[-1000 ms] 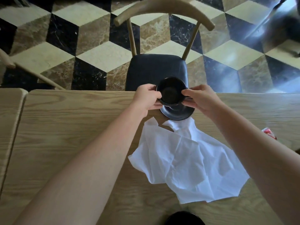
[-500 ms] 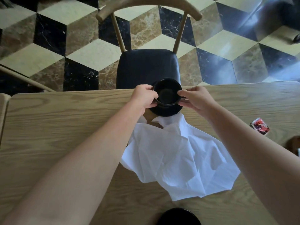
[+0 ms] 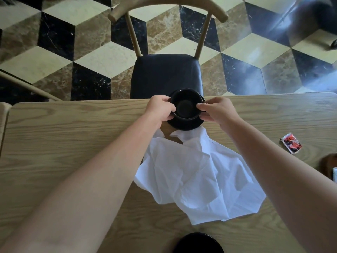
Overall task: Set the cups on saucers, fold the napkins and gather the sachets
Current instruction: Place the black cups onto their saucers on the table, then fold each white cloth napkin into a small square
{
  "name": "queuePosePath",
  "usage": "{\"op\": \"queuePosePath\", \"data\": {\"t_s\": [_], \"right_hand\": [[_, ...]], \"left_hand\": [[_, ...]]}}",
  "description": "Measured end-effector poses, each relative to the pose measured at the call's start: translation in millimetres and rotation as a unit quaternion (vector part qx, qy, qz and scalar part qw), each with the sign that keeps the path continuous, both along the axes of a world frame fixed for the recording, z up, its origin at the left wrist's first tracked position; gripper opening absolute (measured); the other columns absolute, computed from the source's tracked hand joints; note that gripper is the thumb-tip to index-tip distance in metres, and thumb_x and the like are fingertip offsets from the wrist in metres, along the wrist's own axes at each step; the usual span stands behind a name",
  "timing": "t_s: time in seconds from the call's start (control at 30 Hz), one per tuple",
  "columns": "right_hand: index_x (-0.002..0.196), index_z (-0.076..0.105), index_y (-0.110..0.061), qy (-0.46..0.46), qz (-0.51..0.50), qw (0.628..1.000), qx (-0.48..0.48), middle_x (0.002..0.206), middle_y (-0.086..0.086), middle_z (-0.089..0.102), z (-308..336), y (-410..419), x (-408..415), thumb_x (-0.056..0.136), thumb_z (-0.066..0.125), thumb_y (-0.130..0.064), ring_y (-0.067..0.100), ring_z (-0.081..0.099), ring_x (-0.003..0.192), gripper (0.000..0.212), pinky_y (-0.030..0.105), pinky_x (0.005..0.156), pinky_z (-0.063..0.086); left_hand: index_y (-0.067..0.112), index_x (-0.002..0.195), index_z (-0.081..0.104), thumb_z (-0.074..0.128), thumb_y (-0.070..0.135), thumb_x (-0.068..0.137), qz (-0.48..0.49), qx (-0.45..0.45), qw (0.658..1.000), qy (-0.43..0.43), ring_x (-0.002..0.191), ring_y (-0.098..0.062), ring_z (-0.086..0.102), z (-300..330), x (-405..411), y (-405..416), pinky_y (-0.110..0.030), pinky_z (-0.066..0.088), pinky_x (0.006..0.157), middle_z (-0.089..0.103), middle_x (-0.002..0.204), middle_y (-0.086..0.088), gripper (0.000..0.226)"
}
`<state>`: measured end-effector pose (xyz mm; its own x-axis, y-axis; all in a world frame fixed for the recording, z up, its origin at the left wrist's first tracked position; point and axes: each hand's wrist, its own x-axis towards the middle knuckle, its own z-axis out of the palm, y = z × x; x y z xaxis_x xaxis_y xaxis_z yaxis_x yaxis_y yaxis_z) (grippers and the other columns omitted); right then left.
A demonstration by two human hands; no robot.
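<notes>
No legible text, brand, no. or sign found in this view. Only printed item: sachet (image 3: 291,143), on the table (image 3: 73,136) at the right, well apart from other items. Its wrapper carries red, dark and white print, but too small and blurred to read; no letters or figs. can be made out. Remaining surfaces in view carry no readable markings.
</notes>
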<state>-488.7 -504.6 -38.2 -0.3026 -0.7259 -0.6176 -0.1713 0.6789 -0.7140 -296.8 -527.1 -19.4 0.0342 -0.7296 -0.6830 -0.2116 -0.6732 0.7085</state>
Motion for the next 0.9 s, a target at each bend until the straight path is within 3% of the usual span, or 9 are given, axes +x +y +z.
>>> {"op": "queuePosePath", "data": {"t_s": [0.1, 0.27, 0.33, 0.4, 0.47, 0.6, 0.73, 0.83, 0.9], "right_hand": [[0.079, 0.070, -0.015, 0.033, 0.016, 0.999, -0.008, 0.076, 0.012, 0.077, 2.3, -0.5, 4.1, 0.079, 0.081, -0.020, 0.024, 0.078, 0.070, 0.012, 0.036, 0.069, 0.065], [0.070, 0.064, -0.015, 0.085, 0.033, 0.996, -0.024, 0.070, 0.012, 0.075, 3.7, 0.4, 6.1, 0.077, 0.082, -0.020, 0.028, 0.077, 0.069, 0.020, 0.040, 0.066, 0.065], [0.085, 0.068, -0.006, 0.072, 0.032, 0.997, -0.022, 0.075, 0.012, 0.074, 3.8, 0.7, 6.8, 0.078, 0.083, -0.025, 0.028, 0.077, 0.073, 0.025, 0.041, 0.068, 0.065], [0.113, 0.063, -0.003, 0.100, 0.031, 0.994, -0.011, 0.094, 0.009, 0.072, 6.8, 3.2, 6.9, 0.077, 0.081, -0.041, 0.026, 0.075, 0.084, 0.055, 0.043, 0.075, 0.064], [0.123, 0.057, -0.008, 0.152, 0.020, 0.988, -0.022, 0.109, 0.006, 0.068, 15.2, 15.1, 7.6, 0.074, 0.073, -0.057, 0.023, 0.070, 0.096, 0.071, 0.044, 0.081, 0.060], [0.092, 0.062, -0.022, 0.167, 0.043, 0.983, -0.060, 0.086, -0.010, 0.068, 31.0, 81.1, 19.9, 0.077, 0.063, -0.063, 0.013, 0.067, 0.083, 0.044, 0.031, 0.068, 0.050], [0.093, 0.062, -0.027, 0.197, 0.145, 0.969, -0.031, 0.088, -0.015, 0.064, 31.8, 143.2, 36.8, 0.072, 0.062, -0.070, 0.007, 0.062, 0.081, 0.048, 0.029, 0.063, 0.042], [0.111, 0.056, -0.024, 0.252, 0.192, 0.949, 0.001, 0.099, -0.010, 0.060, 25.3, 169.5, 36.9, 0.081, 0.066, -0.056, 0.016, 0.061, 0.087, 0.045, 0.032, 0.065, 0.041], [0.120, 0.052, -0.024, 0.242, 0.183, 0.953, 0.016, 0.094, -0.008, 0.064, 25.9, 181.0, 36.5, 0.087, 0.061, -0.039, 0.018, 0.062, 0.081, 0.038, 0.032, 0.062, 0.041]], "left_hand": [[0.008, 0.108, 0.069, 0.063, -0.011, 0.085, -0.004, -0.007, 1.000, -0.008, 0.103, -0.030, 0.067, 0.3, 0.6, 1.3, -0.037, 0.063, 0.078, 0.070, 0.110, -0.014, 0.030], [0.009, 0.111, 0.071, 0.066, -0.007, 0.086, -0.009, -0.015, 1.000, -0.022, 0.102, -0.029, 0.068, -1.9, 0.0, 1.1, -0.038, 0.063, 0.079, 0.070, 0.108, -0.012, 0.031], [0.010, 0.107, 0.070, 0.066, -0.006, 0.086, -0.008, -0.019, 0.999, -0.028, 0.102, -0.030, 0.068, -1.7, -1.5, 1.8, -0.041, 0.063, 0.082, 0.070, 0.108, -0.013, 0.027], [0.013, 0.107, 0.066, 0.067, 0.000, 0.087, 0.000, -0.023, 0.999, -0.029, 0.100, -0.030, 0.069, -0.3, -3.1, 4.3, -0.043, 0.063, 0.082, 0.070, 0.108, -0.012, 0.024], [0.014, 0.112, 0.060, 0.068, 0.011, 0.087, 0.023, -0.031, 0.998, -0.041, 0.092, -0.026, 0.072, 2.6, -3.0, 12.4, -0.039, 0.064, 0.074, 0.069, 0.105, -0.009, 0.026], [0.013, 0.099, 0.056, 0.064, 0.019, 0.082, 0.125, -0.062, 0.990, -0.013, 0.061, -0.014, 0.066, 12.4, -2.2, 65.4, -0.023, 0.055, 0.049, 0.067, 0.084, -0.004, 0.020], [0.015, 0.090, 0.063, 0.060, 0.024, 0.079, 0.102, 0.008, 0.995, -0.009, 0.061, -0.014, 0.067, 4.8, -0.5, 142.5, -0.026, 0.056, 0.057, 0.069, 0.073, 0.000, 0.014], [0.020, 0.091, 0.065, 0.058, 0.028, 0.083, 0.055, 0.042, 0.996, -0.054, 0.075, -0.015, 0.070, 0.4, -5.3, 186.9, -0.033, 0.062, 0.069, 0.071, 0.085, -0.001, 0.013], [0.019, 0.088, 0.066, 0.056, 0.034, 0.083, 0.021, 0.045, 0.996, -0.074, 0.080, -0.018, 0.070, 3.4, -12.6, 202.4, -0.043, 0.062, 0.079, 0.072, 0.084, -0.002, 0.019]]}}
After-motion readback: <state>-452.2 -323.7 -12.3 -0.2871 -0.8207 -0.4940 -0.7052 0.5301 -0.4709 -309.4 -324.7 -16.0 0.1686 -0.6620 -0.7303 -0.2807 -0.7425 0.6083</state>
